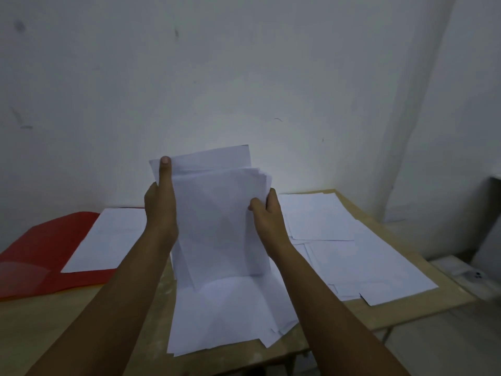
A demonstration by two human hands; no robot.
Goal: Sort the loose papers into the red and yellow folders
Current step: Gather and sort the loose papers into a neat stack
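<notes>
I hold a stack of white papers (219,218) upright above the table's middle. My left hand (161,210) grips its left edge, thumb stretched up along the front sheet. My right hand (267,213) grips the right edge, thumb pinching the front. Below the stack lies a pile of loose white papers (227,318). More loose papers (341,245) are spread over the right half of the table. The red folder (35,256) lies open at the left with a white sheet (108,240) on its right half. A thin yellow edge (67,290) shows under the red folder's front.
The wooden table (54,321) stands against a white wall. Its right edge runs diagonally near a wall corner, with a low whitish ledge (466,275) beyond it. Bare tabletop shows at the front left.
</notes>
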